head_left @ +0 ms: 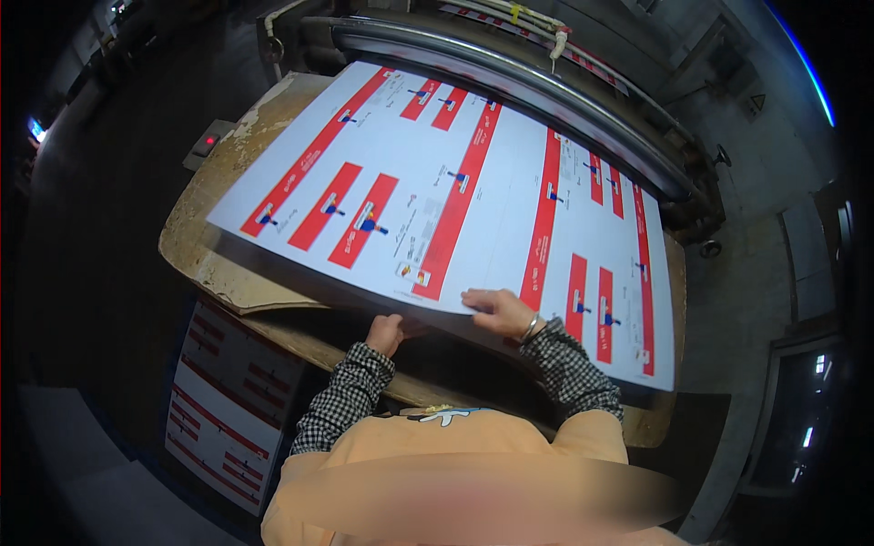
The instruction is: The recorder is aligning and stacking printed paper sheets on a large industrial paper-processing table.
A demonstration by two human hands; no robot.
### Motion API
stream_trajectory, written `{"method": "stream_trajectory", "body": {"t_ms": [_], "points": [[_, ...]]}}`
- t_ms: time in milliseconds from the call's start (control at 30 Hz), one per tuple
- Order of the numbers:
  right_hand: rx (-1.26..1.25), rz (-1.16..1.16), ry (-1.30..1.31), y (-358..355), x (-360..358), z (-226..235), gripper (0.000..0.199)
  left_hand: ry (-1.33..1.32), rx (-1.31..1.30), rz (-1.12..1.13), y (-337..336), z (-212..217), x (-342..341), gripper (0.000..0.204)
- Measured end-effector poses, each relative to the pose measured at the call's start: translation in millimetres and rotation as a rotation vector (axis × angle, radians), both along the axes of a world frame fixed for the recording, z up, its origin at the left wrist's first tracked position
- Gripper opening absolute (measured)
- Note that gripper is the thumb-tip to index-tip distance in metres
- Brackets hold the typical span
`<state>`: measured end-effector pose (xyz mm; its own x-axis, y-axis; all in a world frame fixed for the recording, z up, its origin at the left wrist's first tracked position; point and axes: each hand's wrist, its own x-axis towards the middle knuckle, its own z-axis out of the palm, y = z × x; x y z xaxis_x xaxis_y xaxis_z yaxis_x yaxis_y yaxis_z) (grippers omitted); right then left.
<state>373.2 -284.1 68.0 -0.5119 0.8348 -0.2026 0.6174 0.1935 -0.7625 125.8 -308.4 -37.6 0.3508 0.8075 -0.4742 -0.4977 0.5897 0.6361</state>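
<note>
Right hand [499,309] flat on glossy printed sheet [455,200]; left hand [387,332] beneath edge.

Head camera, looking steeply down.

This is a print shop or printing works, a factory floor rather than an office. A large white printed sheet [455,200] with red bars repeated in rows lies on a stack on a worn wooden board [228,273]. At the board's far edge runs a long steel roller [510,82] of a big machine, with hoses above it. Near the board's left corner sits a small control box [208,143] with a red button. More printed sheets [228,400] are stacked on the dark concrete floor [100,273] below.
</note>
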Motion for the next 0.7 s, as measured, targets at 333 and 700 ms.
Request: {"method": "stream_trajectory", "body": {"t_ms": [333,700], "points": [[0.139,-0.214,-0.083,57.2,12.5,-52.9,0.044,-0.028,0.018,-0.051,-0.6,19.0,5.4,0.031],[0.253,0.184,-0.484,-1.9,-23.6,-31.5,0.08,-0.07,0.037,-0.079,-1.7,41.4,-0.2,0.03]]}}
